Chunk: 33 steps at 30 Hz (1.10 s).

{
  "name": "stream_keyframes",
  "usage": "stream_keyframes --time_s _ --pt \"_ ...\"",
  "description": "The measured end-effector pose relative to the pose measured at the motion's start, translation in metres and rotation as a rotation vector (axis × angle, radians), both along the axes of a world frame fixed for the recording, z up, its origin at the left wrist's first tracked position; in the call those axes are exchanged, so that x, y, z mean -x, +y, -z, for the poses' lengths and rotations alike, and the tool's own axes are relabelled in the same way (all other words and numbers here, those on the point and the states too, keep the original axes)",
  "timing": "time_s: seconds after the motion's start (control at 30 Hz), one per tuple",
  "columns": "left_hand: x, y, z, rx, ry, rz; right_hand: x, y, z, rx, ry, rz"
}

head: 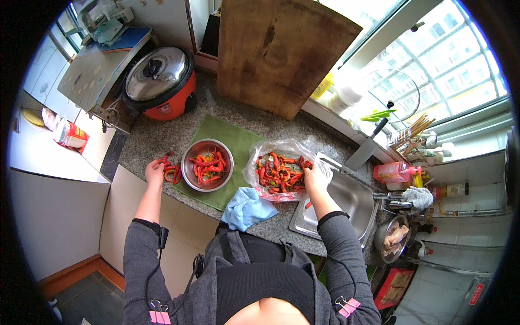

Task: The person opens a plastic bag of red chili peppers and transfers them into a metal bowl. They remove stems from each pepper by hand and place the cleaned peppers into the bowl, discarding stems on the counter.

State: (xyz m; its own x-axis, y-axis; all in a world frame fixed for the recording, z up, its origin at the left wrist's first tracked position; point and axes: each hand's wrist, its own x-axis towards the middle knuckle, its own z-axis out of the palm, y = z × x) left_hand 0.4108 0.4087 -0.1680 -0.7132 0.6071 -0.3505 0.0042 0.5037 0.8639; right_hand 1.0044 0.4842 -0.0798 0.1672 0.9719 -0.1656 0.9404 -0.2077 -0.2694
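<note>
My left hand (pixel 154 172) is at the counter's left edge, its fingers at a small pile of red chili peppers (pixel 172 174); whether it grips one is not clear. Right of the pile, a stainless steel bowl (pixel 207 187) holds red chilies and stands on a green cloth mat (pixel 243 145). My right hand (pixel 315 175) reaches into the right side of an opened clear plastic bag (pixel 252 162) full of red chilies, with dark red peppers at its fingertips. A light blue cloth (pixel 247 208) lies below the bag at the counter's front edge.
A steel sink (pixel 345 199) adjoins the bag, with a faucet (pixel 388 196) at its right. Behind stand a red rice cooker (pixel 170 103) and a large wooden board (pixel 280 53). A cleaver (pixel 360 155) leans near the window sill. A metal bowl with raw meat (pixel 393 240) is at the right.
</note>
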Motion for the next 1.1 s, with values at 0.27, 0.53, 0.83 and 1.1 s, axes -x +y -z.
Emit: stream_keyframes --time_s 0.27,0.53,0.83,1.1 --pt "-0.083 -0.005 -0.099 -0.275 0.139 0.145 -0.002 -0.016 -0.048 -0.087 0.314 -0.276" --pt "-0.24 -0.002 -0.189 -0.33 -0.46 0.766 0.017 -0.064 -0.114 0.281 1.927 0.343" --pt "-0.321 -0.004 -0.232 -0.154 -0.93 0.927 0.054 -0.093 -0.165 0.199 1.623 -0.019" --pt "-0.267 0.008 -0.169 -0.258 -0.405 0.792 0.029 -0.073 -0.115 -0.099 1.243 0.102"
